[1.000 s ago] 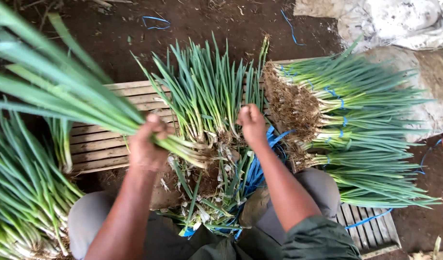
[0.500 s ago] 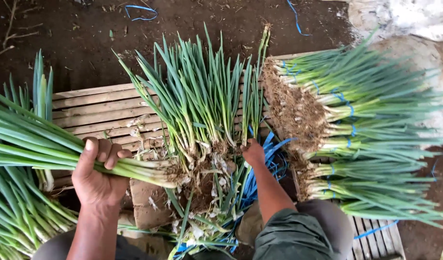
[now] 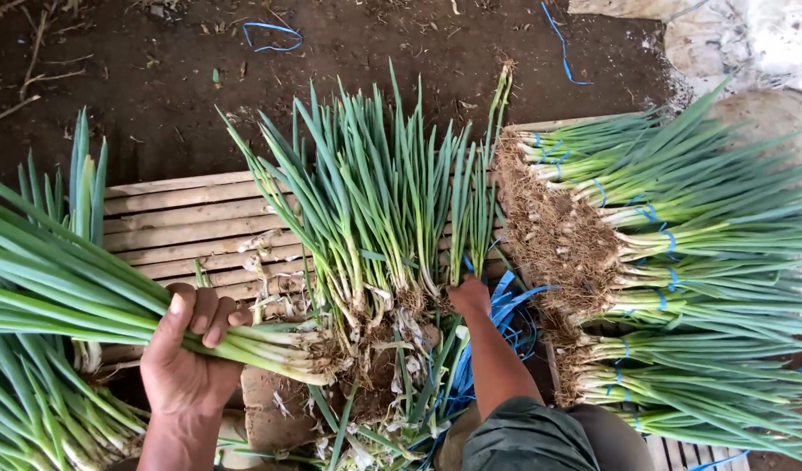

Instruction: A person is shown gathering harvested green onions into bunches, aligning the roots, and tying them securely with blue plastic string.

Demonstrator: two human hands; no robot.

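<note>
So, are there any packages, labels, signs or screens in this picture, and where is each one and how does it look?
No labels, signs or screens.
Pale sack: top right corner on the soil, crumpled, whitish-grey; the only thing like packaging.
Blue ties: thin plastic strips around the bundled green onions at right.

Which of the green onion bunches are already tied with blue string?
The stacked bunches on the right, roots facing the centre, each carry blue ties. The bunch in the left hand and the loose middle bunch at the right hand show none.
</note>
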